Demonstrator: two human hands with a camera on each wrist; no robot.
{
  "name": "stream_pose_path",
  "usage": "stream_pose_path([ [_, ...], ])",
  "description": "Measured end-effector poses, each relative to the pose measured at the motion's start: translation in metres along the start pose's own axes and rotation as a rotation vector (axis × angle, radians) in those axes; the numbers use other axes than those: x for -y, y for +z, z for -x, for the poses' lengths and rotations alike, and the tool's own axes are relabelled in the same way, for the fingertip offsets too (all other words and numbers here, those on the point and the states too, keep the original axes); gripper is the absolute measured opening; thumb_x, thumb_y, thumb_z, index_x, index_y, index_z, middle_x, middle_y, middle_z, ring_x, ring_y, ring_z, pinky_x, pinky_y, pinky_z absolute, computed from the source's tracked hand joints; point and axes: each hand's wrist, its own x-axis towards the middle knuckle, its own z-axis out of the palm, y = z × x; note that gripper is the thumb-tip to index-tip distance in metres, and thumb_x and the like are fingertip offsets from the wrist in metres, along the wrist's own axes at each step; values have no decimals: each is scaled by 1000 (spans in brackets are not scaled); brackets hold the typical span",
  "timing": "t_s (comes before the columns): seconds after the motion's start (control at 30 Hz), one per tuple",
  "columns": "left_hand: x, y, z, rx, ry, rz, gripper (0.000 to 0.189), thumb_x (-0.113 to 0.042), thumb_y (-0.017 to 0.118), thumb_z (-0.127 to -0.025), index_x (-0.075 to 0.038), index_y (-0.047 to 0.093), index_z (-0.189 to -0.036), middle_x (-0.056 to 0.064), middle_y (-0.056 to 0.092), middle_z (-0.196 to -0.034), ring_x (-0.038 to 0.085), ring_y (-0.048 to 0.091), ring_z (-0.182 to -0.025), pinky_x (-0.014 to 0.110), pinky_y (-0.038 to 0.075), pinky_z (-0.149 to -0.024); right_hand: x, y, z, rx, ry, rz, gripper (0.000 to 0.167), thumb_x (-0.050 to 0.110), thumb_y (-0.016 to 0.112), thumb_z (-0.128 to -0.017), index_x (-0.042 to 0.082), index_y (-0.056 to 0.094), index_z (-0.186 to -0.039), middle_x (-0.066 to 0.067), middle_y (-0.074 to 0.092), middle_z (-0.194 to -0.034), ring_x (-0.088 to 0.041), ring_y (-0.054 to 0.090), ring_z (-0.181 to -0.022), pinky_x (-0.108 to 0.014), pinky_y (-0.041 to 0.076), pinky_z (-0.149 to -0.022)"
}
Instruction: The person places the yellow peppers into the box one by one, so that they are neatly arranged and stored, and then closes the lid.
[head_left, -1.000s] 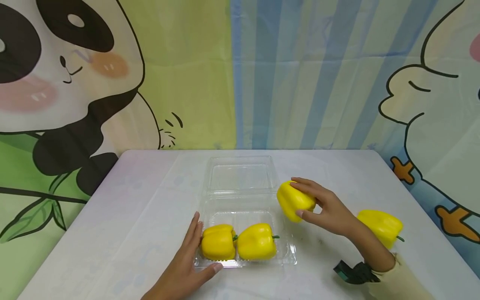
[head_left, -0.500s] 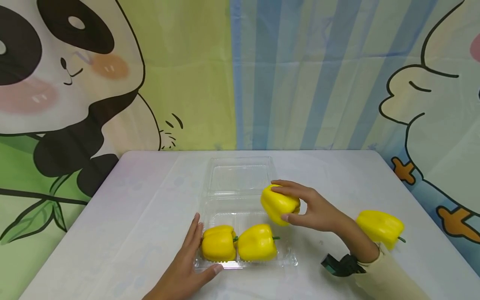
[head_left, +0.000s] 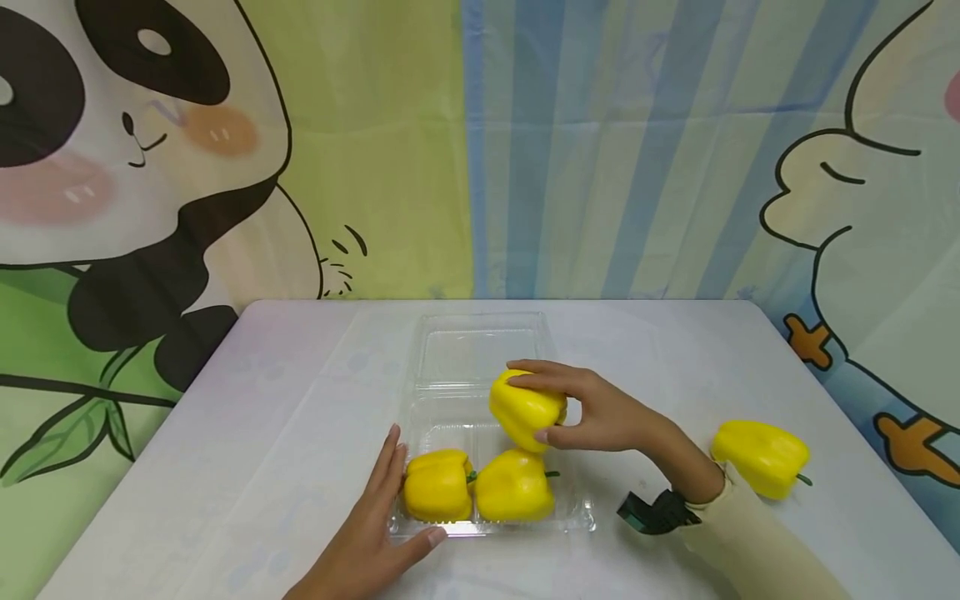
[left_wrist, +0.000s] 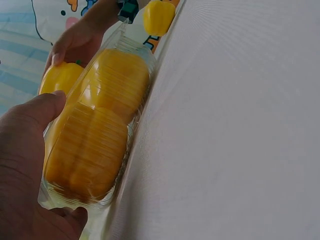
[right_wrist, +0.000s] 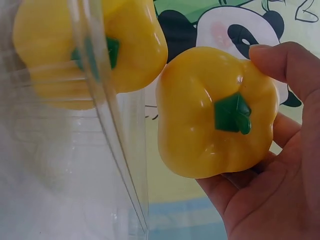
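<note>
A clear plastic clamshell box point(head_left: 577, 510) lies open on the white table point(head_left: 247, 450), its lid point(head_left: 480, 350) folded back. Two yellow bell peppers point(head_left: 437, 486) point(head_left: 514, 487) sit side by side in its front half. My right hand point(head_left: 600, 412) grips a third yellow pepper point(head_left: 525, 408) point(right_wrist: 215, 112) in the air above the box's rear half, green stem towards the palm. My left hand point(head_left: 371, 517) lies with straight fingers against the box's left front corner point(left_wrist: 60, 197). A fourth pepper point(head_left: 759, 457) lies on the table to the right.
A cartoon cloth with a panda point(head_left: 112, 167) and blue stripes hangs behind the table. The table's far edge point(head_left: 487, 302) runs just behind the lid. A dark wrist band point(head_left: 648, 512) sits on my right arm.
My right hand has carried the held pepper leftward, from beside the box's right edge to above the box. The left hand and the two boxed peppers have stayed put.
</note>
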Motion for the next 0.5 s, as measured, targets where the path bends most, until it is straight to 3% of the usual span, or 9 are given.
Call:
stream_pose_path([
  [0.33,2,0,0,-9,30,11,110,-60,71,-79,-8,14,-157,-10,-7,-162,21,13,-146,47,25,-108,-2,4,-15,63,14,-28,56,18,71,-86,21,54,-140,-1,39,-151,-22,36,-137,-49,40,-103],
  [0.5,2,0,-1,-5,23,7,109,-60,71,-79,-9,14,-156,-11,-7,-162,21,14,-145,48,25,-108,-1,6,-23,52,-6,-22,53,17,72,-84,18,59,-135,-2,43,-146,-21,44,-128,-43,46,-97],
])
